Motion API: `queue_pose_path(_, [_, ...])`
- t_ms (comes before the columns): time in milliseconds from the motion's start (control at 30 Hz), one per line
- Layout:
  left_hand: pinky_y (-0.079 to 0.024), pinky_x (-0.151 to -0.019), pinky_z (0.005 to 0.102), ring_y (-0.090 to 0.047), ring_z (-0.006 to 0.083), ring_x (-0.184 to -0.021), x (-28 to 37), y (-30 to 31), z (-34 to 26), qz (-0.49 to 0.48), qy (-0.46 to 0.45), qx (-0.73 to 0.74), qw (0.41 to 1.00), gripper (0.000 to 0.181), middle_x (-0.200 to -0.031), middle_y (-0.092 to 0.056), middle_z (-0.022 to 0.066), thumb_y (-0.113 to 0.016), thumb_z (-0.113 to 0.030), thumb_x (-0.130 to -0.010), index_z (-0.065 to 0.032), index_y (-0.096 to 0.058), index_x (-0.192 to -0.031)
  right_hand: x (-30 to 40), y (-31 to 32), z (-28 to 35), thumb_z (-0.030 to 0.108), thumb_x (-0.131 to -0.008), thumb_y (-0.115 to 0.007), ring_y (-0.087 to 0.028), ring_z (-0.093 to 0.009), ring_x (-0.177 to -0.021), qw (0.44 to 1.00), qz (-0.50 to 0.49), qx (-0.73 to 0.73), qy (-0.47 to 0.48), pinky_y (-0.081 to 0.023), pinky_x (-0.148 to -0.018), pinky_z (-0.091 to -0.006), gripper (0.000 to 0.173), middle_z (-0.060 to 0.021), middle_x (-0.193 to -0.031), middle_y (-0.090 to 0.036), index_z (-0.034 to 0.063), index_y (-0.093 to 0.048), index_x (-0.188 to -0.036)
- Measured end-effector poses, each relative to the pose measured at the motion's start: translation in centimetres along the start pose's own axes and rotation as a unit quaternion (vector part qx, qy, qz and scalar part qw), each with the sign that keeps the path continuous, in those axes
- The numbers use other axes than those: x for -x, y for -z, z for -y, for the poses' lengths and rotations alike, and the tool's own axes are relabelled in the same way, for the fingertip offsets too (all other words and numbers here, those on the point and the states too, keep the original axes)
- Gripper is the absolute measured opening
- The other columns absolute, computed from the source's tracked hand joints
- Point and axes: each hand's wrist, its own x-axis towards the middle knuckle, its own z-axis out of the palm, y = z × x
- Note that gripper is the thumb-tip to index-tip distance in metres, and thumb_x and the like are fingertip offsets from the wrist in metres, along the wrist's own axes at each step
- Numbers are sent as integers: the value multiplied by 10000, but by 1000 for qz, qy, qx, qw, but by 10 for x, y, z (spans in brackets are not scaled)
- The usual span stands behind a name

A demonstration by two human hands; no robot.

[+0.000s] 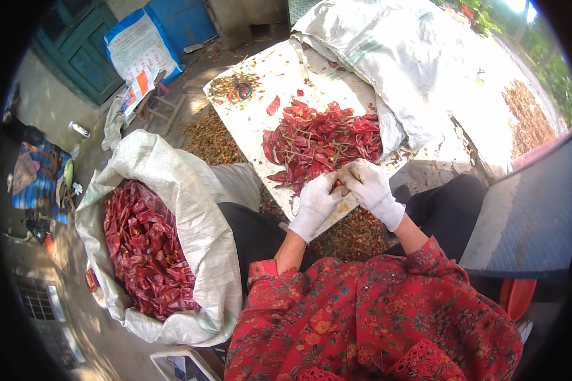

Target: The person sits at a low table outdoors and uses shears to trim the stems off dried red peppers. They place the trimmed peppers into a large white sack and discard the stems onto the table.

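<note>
Both my hands wear white knitted gloves, stained at the fingers, and meet at the near edge of a pile of dried red chili peppers (326, 135). My left hand (317, 202) and my right hand (367, 183) have their fingertips together around a small dark red piece, probably a chili pepper, mostly hidden by the fingers. The pile lies on a white board (248, 121), with many stems showing among the pods. To my left stands an open white woven sack (205, 247) filled with stemless-looking dried red chili peppers (148, 252).
Scissors (240, 90) lie among stem scraps at the board's far left corner. A large white woven sack (391, 62) rests at the far right of the board. Stem debris (352, 235) covers ground below. A small wooden stool (164, 112) stands beyond the open sack.
</note>
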Motion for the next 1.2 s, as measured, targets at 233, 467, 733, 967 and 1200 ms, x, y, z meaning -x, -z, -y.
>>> queue_pose_path(233, [-527,-888,348,-666,260,-938,0,10,-13,70,-226,206,949,334,-985,-688,119,-736,-210,-884,2,-705,-1140,-5,-3,-40,301,-1094,-585,-436,-51,-522,545,-3,-737,-401,-373,-469,-198,231,85,-725,-520,146,-612,-925])
queue_pose_path(467, [-497,-642,229,-611,83,-777,6,25,-11,-67,98,501,857,224,-1042,-649,48,-753,-130,-912,-7,-667,-1080,8,32,-100,440,-961,-668,-752,-281,-885,943,198,127,-234,-571,-822,-372,393,-164,-913,-764,69,-781,-1017])
queue_pose_path(733, [-526,-557,215,-680,103,-825,-5,21,24,-109,130,509,844,411,-1165,-737,103,-717,-350,-998,13,-665,-1184,-86,-3,-140,276,-900,-670,-710,-355,-1050,956,-60,279,-72,-560,-914,-469,482,-158,-1100,-734,124,-650,-1357])
queue_pose_path(967, [-463,-504,223,-645,90,-714,-15,10,23,-107,174,469,859,308,-909,-705,49,-729,-210,-981,-17,-649,-1207,-104,2,-127,256,-937,-673,-710,-346,-1032,973,-6,224,-60,-556,-868,-469,358,-185,-1101,-722,129,-721,-1268])
queue_pose_path(1200, [-540,-976,308,-686,172,-1058,-22,-17,28,-99,118,406,901,476,-1263,-642,121,-761,-79,-931,31,-605,-1368,-46,4,-57,-108,-1008,-490,-437,-30,-721,877,84,-438,-177,-434,-606,-197,752,2,-1530,-524,106,-244,-1686])
